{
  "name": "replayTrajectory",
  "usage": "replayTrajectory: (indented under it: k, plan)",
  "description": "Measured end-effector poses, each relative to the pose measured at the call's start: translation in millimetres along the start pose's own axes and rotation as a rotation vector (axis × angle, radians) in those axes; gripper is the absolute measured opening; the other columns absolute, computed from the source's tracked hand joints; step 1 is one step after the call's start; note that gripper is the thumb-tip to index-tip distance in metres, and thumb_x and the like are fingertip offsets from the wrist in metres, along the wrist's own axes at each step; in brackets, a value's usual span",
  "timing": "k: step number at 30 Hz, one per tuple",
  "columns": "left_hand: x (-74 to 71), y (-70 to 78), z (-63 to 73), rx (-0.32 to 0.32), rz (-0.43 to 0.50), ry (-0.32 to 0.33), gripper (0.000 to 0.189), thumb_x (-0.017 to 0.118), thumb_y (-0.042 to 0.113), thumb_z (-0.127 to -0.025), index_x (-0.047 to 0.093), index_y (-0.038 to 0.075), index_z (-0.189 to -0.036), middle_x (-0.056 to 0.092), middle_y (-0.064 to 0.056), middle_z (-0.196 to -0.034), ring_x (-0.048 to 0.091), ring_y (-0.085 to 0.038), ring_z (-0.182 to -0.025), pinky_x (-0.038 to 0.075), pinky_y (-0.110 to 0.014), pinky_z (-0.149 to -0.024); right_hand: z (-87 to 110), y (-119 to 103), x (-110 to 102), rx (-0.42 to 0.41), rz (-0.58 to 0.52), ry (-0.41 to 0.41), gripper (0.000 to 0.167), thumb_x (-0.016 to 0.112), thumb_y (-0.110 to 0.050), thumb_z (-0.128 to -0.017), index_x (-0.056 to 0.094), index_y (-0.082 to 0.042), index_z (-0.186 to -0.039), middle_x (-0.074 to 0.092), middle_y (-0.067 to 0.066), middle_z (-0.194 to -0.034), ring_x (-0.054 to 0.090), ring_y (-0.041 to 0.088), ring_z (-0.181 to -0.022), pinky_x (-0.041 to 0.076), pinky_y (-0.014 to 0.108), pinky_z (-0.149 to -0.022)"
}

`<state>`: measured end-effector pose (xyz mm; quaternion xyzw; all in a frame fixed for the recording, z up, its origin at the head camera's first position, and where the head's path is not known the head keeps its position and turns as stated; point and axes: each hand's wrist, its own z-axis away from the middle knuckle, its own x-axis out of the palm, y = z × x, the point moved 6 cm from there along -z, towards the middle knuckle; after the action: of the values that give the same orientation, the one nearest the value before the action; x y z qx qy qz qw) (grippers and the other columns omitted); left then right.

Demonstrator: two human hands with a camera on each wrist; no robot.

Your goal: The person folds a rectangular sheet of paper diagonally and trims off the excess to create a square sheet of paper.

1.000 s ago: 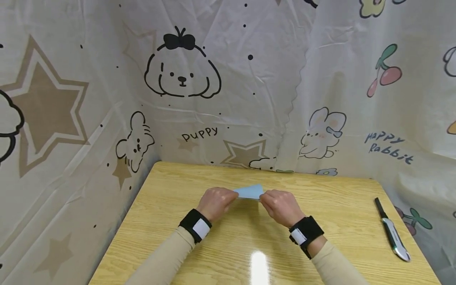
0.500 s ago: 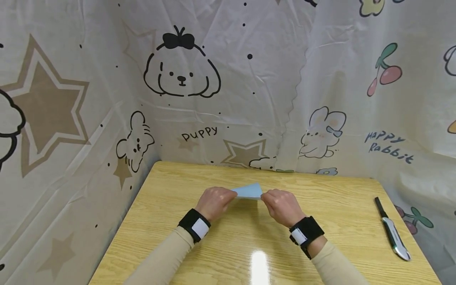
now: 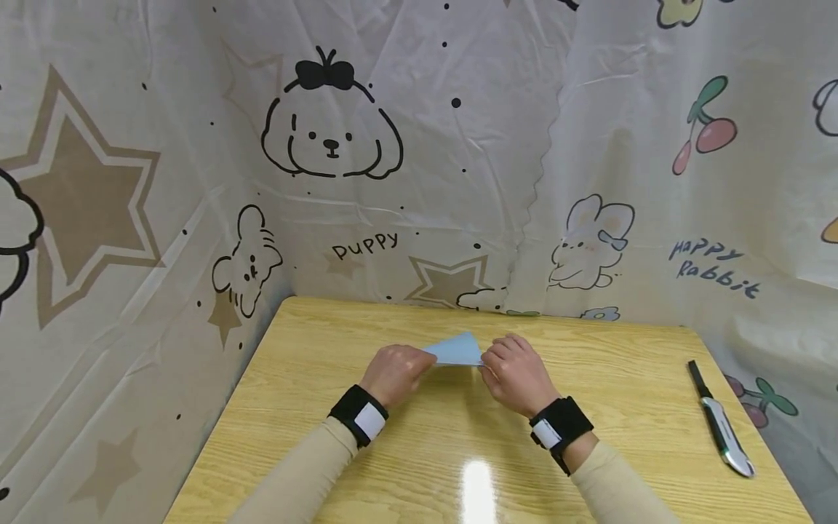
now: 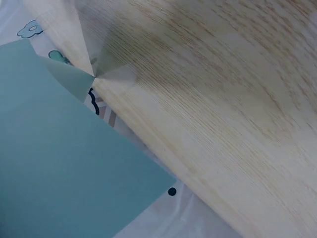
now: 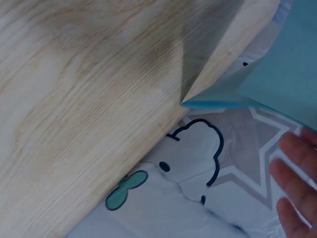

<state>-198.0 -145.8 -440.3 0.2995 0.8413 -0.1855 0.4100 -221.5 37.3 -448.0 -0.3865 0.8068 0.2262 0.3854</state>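
Observation:
A folded sheet of light blue paper (image 3: 460, 350) is held up over the far part of the table in the head view. My left hand (image 3: 396, 375) pinches its left end. At the lower right corner, the thumb and forefinger of my right hand (image 3: 517, 375) hold the paper, with the other fingers lifted away. In the left wrist view the blue paper (image 4: 69, 158) fills the lower left, one corner pointing down to the table; the left hand is out of sight there. Right-hand fingers (image 5: 297, 173) spread below the paper (image 5: 292, 74) in the right wrist view.
A utility knife (image 3: 721, 421) with a black and silver handle lies near the right edge of the wooden table (image 3: 327, 451). Behind and to the left hangs a white curtain (image 3: 425, 145) printed with cartoon animals and stars. Both wrists wear black straps.
The paper's top corner has shifted slightly left and up. My right hand's outer fingers have lifted and loosened from their earlier curl. The left hand stays nearly where it was.

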Motion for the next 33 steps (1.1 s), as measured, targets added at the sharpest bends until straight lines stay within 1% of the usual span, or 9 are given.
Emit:
replayTrajectory:
  k: [3, 6, 8, 12, 14, 18, 21, 26, 33]
  plan:
    - [2.0, 7.5, -4.8, 0.041, -0.029, 0.011, 0.019, 0.074, 0.008, -0.081, 0.061, 0.018, -0.072, 0.064, 0.009, -0.065, 0.059, -0.005, -0.057, 0.048, -0.023, -0.051, -7.3, -7.8, 6.1, -0.031, 0.02, -0.035, 0.015, 0.076, -0.02, -0.079, 0.071, -0.01, -0.088, 0.069, 0.005, -0.09, 0.062, 0.028, -0.101, 0.042, 0.047, -0.1]
    - [3.6, 14.5, -9.1, 0.079, -0.027, 0.033, 0.019, 0.073, 0.007, -0.081, 0.06, 0.018, -0.072, 0.062, 0.009, -0.065, 0.057, -0.006, -0.056, 0.046, -0.023, -0.051, -13.6, -16.5, 10.9, -0.068, 0.021, -0.05, 0.014, 0.076, -0.02, -0.081, 0.072, -0.011, -0.091, 0.07, 0.003, -0.092, 0.063, 0.026, -0.099, 0.042, 0.047, -0.1]
    - [4.8, 17.2, -11.3, 0.088, -0.017, 0.041, 0.016, 0.071, 0.007, -0.082, 0.062, 0.018, -0.074, 0.062, 0.008, -0.068, 0.058, -0.006, -0.058, 0.046, -0.022, -0.051, -16.8, -20.7, 12.7, -0.082, 0.021, -0.046, 0.01, 0.075, -0.018, -0.082, 0.072, -0.012, -0.09, 0.07, 0.002, -0.09, 0.063, 0.024, -0.096, 0.043, 0.046, -0.099]
    - [6.9, 18.3, -13.6, 0.074, -0.011, 0.031, 0.013, 0.069, 0.006, -0.083, 0.065, 0.017, -0.078, 0.065, 0.008, -0.074, 0.06, -0.007, -0.062, 0.047, -0.022, -0.053, -19.9, -23.8, 14.5, -0.078, 0.015, -0.036, 0.003, 0.072, -0.013, -0.084, 0.071, -0.012, -0.087, 0.069, 0.001, -0.088, 0.064, 0.022, -0.09, 0.045, 0.045, -0.097]
    - [8.0, 17.9, -13.9, 0.061, -0.014, 0.018, 0.014, 0.07, 0.006, -0.082, 0.064, 0.017, -0.076, 0.065, 0.008, -0.072, 0.06, -0.007, -0.062, 0.046, -0.022, -0.052, -20.4, -24.3, 14.7, -0.077, 0.014, -0.039, 0.001, 0.07, -0.013, -0.085, 0.071, -0.012, -0.086, 0.069, 0.001, -0.088, 0.064, 0.022, -0.09, 0.045, 0.044, -0.097]
    - [8.6, 17.5, -14.2, 0.055, -0.016, 0.004, 0.015, 0.07, 0.005, -0.081, 0.064, 0.017, -0.074, 0.065, 0.008, -0.071, 0.061, -0.007, -0.062, 0.046, -0.022, -0.053, -21.0, -25.1, 13.8, -0.086, -0.001, -0.044, 0.006, 0.066, -0.012, -0.088, 0.071, -0.011, -0.087, 0.069, 0.003, -0.09, 0.063, 0.024, -0.096, 0.045, 0.042, -0.097]
    - [7.7, 16.7, -13.9, 0.058, -0.016, 0.019, 0.014, 0.071, 0.005, -0.08, 0.065, 0.017, -0.077, 0.067, 0.008, -0.073, 0.062, -0.007, -0.063, 0.047, -0.022, -0.053, -21.0, -24.0, 12.4, -0.088, -0.005, -0.029, 0.006, 0.065, -0.011, -0.087, 0.072, -0.01, -0.087, 0.07, 0.003, -0.09, 0.062, 0.026, -0.098, 0.045, 0.041, -0.095]
    - [7.4, 13.3, -12.2, 0.054, -0.009, 0.047, 0.012, 0.074, 0.009, -0.081, 0.066, 0.017, -0.077, 0.067, 0.007, -0.072, 0.061, -0.006, -0.061, 0.048, -0.022, -0.053, -19.3, -20.0, 11.5, -0.082, 0.002, -0.011, 0.007, 0.065, -0.009, -0.087, 0.071, -0.01, -0.086, 0.069, 0.003, -0.087, 0.062, 0.026, -0.096, 0.046, 0.04, -0.093]
    - [8.4, 10.1, -11.7, 0.073, 0.003, 0.028, 0.01, 0.074, 0.013, -0.083, 0.066, 0.017, -0.08, 0.068, 0.008, -0.076, 0.063, -0.006, -0.065, 0.049, -0.023, -0.057, -16.5, -16.2, 13.1, -0.08, 0.015, -0.013, 0.008, 0.065, -0.012, -0.088, 0.072, -0.01, -0.087, 0.07, 0.003, -0.088, 0.062, 0.025, -0.097, 0.045, 0.04, -0.095]
